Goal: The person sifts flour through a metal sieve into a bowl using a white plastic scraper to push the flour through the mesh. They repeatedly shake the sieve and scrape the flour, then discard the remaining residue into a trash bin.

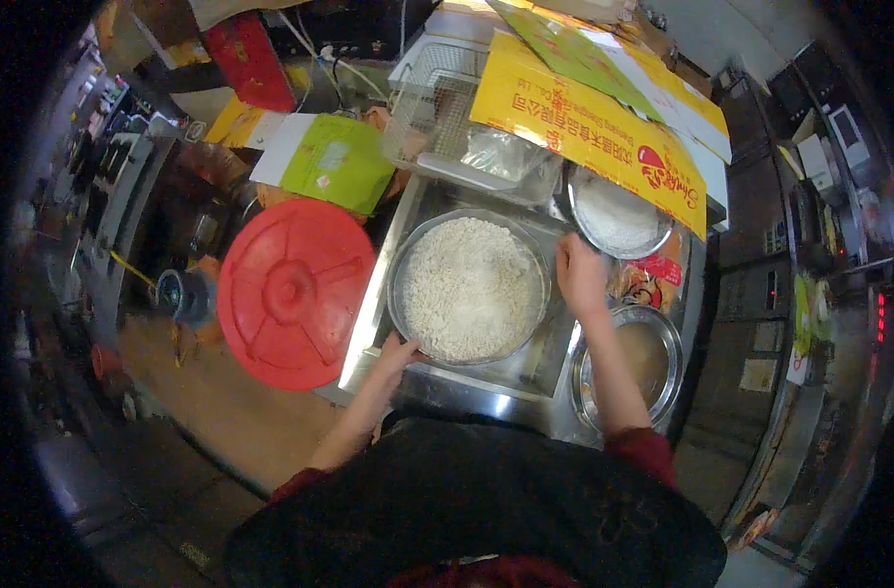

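A round metal sieve or pan (545,290) full of pale, crumbly flour-like material (469,287) sits over a rectangular steel basin (557,360). My left hand (399,353) grips its near left rim, with the thumb on the edge and the fingers below. My right hand (581,268) is closed beside the right side of the round vessel, apart from its rim; whether it holds anything is hidden. Just beyond that hand stands a metal bowl (616,213) with white powder. Under my right forearm lies a round steel bowl (642,353) with something tan in it.
A large red plastic lid (292,294) lies at the left of the basin. Behind are a wire basket (436,110), a clear plastic container (491,173), a yellow printed carton (594,132) and a green-and-white carton flap (337,162). A printed plastic packet (642,283) lies at the right.
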The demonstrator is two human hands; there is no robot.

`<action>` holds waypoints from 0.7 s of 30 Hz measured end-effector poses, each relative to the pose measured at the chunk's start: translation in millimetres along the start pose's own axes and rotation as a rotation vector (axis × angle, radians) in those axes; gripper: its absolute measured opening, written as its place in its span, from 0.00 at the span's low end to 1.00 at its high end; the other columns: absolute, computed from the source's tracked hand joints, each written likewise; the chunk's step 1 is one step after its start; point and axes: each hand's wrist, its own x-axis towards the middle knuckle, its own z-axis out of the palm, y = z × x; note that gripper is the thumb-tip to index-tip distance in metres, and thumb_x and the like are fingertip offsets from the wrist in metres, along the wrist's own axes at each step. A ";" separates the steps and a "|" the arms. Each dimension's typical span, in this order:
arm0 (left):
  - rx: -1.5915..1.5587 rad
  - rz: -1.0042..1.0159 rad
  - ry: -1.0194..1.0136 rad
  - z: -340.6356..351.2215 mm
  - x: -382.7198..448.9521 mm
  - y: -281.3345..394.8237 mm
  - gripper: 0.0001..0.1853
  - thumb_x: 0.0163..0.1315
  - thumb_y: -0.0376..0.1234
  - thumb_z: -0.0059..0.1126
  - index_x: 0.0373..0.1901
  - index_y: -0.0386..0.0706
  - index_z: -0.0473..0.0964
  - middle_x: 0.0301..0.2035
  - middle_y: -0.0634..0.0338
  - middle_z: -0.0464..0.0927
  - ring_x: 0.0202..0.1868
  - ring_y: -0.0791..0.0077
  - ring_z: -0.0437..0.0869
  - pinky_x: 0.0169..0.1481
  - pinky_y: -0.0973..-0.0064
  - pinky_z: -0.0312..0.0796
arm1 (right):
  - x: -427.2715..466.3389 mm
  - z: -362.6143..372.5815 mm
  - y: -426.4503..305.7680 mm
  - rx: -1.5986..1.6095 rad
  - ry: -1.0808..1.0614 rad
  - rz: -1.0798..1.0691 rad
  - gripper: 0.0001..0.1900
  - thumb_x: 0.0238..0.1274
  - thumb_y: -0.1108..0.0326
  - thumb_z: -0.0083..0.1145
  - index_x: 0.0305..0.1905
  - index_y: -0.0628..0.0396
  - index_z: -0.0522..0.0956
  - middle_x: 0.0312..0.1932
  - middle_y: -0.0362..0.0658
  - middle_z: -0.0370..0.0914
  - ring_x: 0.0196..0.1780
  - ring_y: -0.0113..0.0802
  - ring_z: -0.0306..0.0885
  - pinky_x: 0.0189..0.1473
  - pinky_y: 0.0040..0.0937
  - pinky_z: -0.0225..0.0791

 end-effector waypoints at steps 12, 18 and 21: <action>0.149 0.108 0.184 -9.3 -4.7 -19.3 0.24 0.48 0.30 0.56 0.44 0.27 0.60 0.38 0.45 0.73 0.33 0.62 0.80 0.33 0.71 0.74 | 161.4 88.5 -76.2 -0.292 -0.574 -0.291 0.22 0.52 0.54 0.56 0.49 0.56 0.72 0.43 0.54 0.75 0.48 0.48 0.73 0.46 0.42 0.67; -0.010 0.052 0.161 -0.7 0.1 -27.8 0.23 0.49 0.30 0.56 0.42 0.26 0.59 0.38 0.43 0.73 0.30 0.61 0.81 0.31 0.69 0.74 | 183.4 92.1 -77.5 -0.376 -0.695 -0.503 0.11 0.51 0.61 0.53 0.34 0.57 0.77 0.31 0.55 0.77 0.38 0.51 0.77 0.38 0.45 0.70; 0.041 0.050 0.176 -0.3 2.6 -26.2 0.23 0.50 0.30 0.55 0.43 0.27 0.59 0.39 0.42 0.73 0.29 0.60 0.81 0.30 0.69 0.74 | 168.5 60.0 -96.0 -0.480 -0.457 -0.547 0.07 0.51 0.68 0.49 0.34 0.57 0.74 0.29 0.53 0.77 0.37 0.50 0.77 0.36 0.44 0.71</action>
